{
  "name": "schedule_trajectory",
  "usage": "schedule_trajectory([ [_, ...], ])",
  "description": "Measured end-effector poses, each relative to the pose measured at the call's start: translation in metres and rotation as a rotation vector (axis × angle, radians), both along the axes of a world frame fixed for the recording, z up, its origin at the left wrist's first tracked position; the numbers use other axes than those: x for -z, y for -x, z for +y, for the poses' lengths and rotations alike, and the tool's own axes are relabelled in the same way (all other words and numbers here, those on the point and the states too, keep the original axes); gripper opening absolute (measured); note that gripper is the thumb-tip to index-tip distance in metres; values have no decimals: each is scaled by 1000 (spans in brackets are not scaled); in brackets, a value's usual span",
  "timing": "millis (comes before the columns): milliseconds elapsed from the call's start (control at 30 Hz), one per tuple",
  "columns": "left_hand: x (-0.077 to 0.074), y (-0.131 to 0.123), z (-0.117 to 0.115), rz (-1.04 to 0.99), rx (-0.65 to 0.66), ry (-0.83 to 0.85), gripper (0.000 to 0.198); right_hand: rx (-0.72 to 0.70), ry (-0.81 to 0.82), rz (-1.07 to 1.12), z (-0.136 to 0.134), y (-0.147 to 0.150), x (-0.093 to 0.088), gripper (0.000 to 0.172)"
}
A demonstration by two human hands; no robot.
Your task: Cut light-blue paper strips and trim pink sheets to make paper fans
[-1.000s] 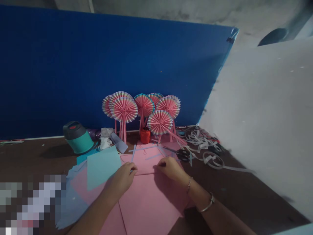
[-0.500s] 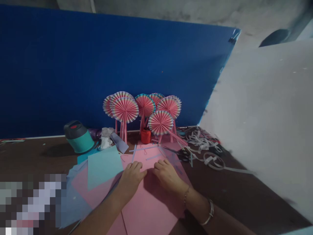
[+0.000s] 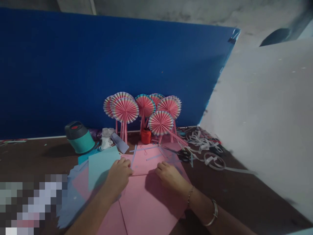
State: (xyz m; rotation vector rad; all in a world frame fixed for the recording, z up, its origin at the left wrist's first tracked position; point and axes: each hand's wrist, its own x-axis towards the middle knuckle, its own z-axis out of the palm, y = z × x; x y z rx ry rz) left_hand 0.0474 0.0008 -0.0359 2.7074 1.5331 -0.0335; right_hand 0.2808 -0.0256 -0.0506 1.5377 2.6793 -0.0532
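Observation:
In the head view, a pink sheet of paper (image 3: 149, 199) lies on the table in front of me, with a narrow fold or edge line across its far end. My left hand (image 3: 119, 174) is closed, fingers curled, at the left end of that line. At the right end my right hand (image 3: 171, 176) has its fingers bent and pressed together on the paper; its thumb is hidden. More pink paper (image 3: 148, 163) and thin lilac strips (image 3: 154, 158) lie just beyond the hands. Light blue paper (image 3: 101, 166) is beside my left hand.
Several pink paper fans (image 3: 125, 110) stand against the blue board (image 3: 97, 65). A red spool (image 3: 146, 136) sits before them. Scissors (image 3: 184, 155) and tangled white strips (image 3: 199, 138) are at right, a teal and black container (image 3: 80, 138) at left. A white panel (image 3: 264, 114) bounds the right.
My left hand has slid left along the pink paper, and my right hand has shifted slightly right and down. The gap between them has widened, showing the line across the sheet.

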Motion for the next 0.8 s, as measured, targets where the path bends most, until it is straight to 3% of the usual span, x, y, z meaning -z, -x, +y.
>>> schedule_trajectory([
  [133,5,4,1,-154,-191,-141,32,76,-80,166,4,-4,11,21],
  [233,11,0,-1,-345,-271,-117,34,114,-225,395,5,-5,18,21],
  [400,19,-25,-14,-753,-156,26,27,-58,-477,571,-4,4,19,23],
  [500,23,-38,-20,-933,-203,91,28,-187,-528,564,-9,13,19,25],
  [600,29,-41,-21,-915,-232,-30,29,-249,-538,537,-10,17,20,24],
  [700,31,-36,-18,-795,-161,-177,30,-302,-554,519,-13,13,19,26],
  [800,26,-26,-15,-697,-89,-336,29,-349,-677,535,-21,6,13,34],
])
